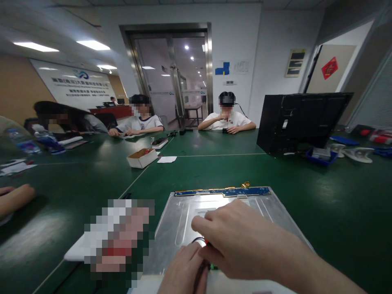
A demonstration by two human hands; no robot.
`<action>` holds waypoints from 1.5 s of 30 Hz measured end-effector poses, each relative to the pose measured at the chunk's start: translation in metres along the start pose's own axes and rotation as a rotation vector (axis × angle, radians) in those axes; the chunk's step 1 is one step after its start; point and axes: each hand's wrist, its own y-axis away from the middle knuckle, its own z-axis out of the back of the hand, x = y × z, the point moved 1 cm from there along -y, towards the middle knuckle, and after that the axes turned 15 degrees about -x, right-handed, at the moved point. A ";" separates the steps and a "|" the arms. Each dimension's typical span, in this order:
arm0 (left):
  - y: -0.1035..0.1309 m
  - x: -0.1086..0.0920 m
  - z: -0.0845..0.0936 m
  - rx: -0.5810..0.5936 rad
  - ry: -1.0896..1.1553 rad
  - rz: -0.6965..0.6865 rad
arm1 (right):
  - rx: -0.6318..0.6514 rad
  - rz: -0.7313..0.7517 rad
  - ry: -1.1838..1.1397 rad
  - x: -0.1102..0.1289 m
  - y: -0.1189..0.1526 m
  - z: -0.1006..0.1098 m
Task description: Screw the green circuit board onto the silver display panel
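Observation:
A flat metal panel (pixel 180 220), like the back of a display, lies on the table in front of me. Along its far edge runs a narrow blue circuit board (pixel 202 192) with a gold-coloured flap. My right hand (pixel 241 234) is over the panel, fingers curled and closed around something mostly hidden; a bit of red shows beneath them. Close beside it, my left hand (pixel 183 269) is closed low at the panel's near part, its fingertips partly covered. A thin dark wire (pixel 198 239) loops between the hands, and a small green piece (pixel 213 267) peeks out below them.
Left of the panel lies a white item (pixel 76 249), partly pixelated. A small open box (pixel 142 158) stands farther off. At right are a black monitor (pixel 303 118) and a blue tray (pixel 321 157). Several people sit around the green table (pixel 214 167); another person's hand (pixel 18 198) rests at left.

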 end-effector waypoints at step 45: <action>0.002 -0.001 -0.001 -0.022 -0.007 -0.012 | -0.025 0.032 -0.021 0.000 0.000 -0.004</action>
